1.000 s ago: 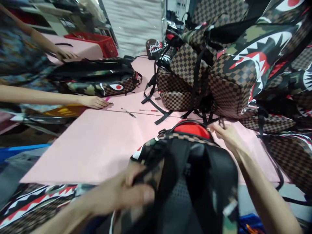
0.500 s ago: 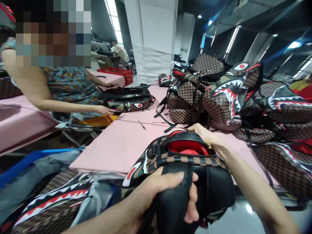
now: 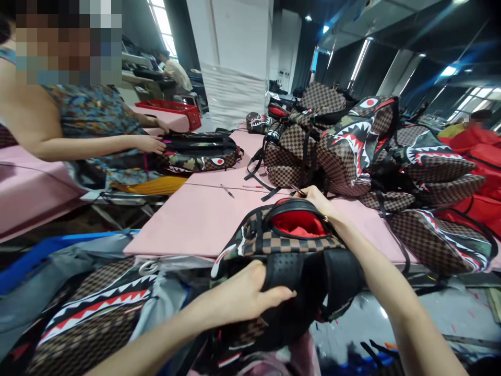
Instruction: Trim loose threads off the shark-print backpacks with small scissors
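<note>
A checkered camouflage backpack (image 3: 291,243) with a red lining lies open-topped at the near edge of the pink table (image 3: 195,219). My left hand (image 3: 242,295) grips its black padded back panel, thumb on top and fingers underneath. My right hand (image 3: 315,198) is closed on the far rim of the bag's opening, where a small dark pull shows between the fingers.
A heap of shark-mouth backpacks (image 3: 352,146) fills the table's right and far side. A person (image 3: 90,120) at the left handles another backpack (image 3: 199,154). Scissors (image 3: 227,190) and a red pen (image 3: 250,186) lie mid-table. More bags (image 3: 94,313) sit below left.
The view has lifted from the table to the room. My left hand shifted from the strap to the back panel. The person's hand left the table for their backpack.
</note>
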Available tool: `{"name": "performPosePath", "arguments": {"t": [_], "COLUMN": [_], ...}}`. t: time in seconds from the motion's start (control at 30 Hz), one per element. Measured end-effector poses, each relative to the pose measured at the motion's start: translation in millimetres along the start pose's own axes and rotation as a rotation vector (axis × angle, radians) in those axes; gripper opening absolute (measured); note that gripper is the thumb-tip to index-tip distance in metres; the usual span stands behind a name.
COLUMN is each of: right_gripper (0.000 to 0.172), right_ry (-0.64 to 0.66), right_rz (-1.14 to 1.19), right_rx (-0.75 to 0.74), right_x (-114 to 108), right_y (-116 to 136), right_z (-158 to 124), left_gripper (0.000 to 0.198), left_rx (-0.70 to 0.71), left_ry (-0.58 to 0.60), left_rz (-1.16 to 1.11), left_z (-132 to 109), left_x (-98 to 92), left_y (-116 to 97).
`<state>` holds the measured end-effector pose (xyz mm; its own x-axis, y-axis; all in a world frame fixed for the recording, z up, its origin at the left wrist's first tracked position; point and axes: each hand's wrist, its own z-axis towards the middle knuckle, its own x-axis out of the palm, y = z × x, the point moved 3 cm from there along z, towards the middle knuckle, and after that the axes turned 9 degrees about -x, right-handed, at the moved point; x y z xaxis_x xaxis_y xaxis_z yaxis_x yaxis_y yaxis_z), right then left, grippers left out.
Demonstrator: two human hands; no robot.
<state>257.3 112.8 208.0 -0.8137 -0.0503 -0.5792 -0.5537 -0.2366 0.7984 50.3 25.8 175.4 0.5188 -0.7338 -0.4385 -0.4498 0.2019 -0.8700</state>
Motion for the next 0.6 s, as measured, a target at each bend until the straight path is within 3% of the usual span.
{"name": "performPosePath", "arguments": {"t": [0.07,0.13,0.17,0.2,0.23,0.33,0.37,0.47,0.6], "right_gripper": [0.036,0.033,0.032,0.032,0.032,0.034,0.033,0.033,0.035], "right_ry": [-0.065,-0.119,-0.133,-0.139,-0.138,-0.117,-0.113,-0.104,-0.111], "right_rz": [-0.115,-0.261,-0.329,-0.386,-0.431,-0.501,-0.514,-0.544,-0.552], "right_rx": [0.021,0.082,0.111,0.132,0.144,0.151,0.153,0.153,0.157], "right_x": [1.2,3.3,4.9,6.9,9.1,15.6,16.9,17.9,18.7], "right_y": [-6.5,-11.5,-12.2,-11.5,-9.6,-2.3,-1.0,-3.5,-13.5], "right_z": [3.9,7.9,9.7,11.4,13.1,17.1,18.0,18.7,13.1], "left_gripper": [0.026,0.023,0.022,0.022,0.023,0.038,0.043,0.046,0.041], "left_rx": [-0.069,-0.104,-0.104,-0.100,-0.086,-0.028,0.004,0.042,0.010], "left_ry": [-0.265,-0.621,-0.722,-0.742,-0.658,-0.182,-0.088,-0.008,0.063], "left_rz": [0.075,0.097,0.076,0.031,-0.035,-0.384,-0.532,-0.847,-0.766], "left_z": [-17.0,-39.0,-46.8,-49.3,-45.3,-9.2,4.2,30.7,29.0], "left_x": [-4.7,-7.5,-4.3,2.2,12.2,49.5,58.4,70.2,60.7], "left_y": [21.6,38.9,43.3,44.4,41.9,18.3,8.6,-7.1,4.7]}}
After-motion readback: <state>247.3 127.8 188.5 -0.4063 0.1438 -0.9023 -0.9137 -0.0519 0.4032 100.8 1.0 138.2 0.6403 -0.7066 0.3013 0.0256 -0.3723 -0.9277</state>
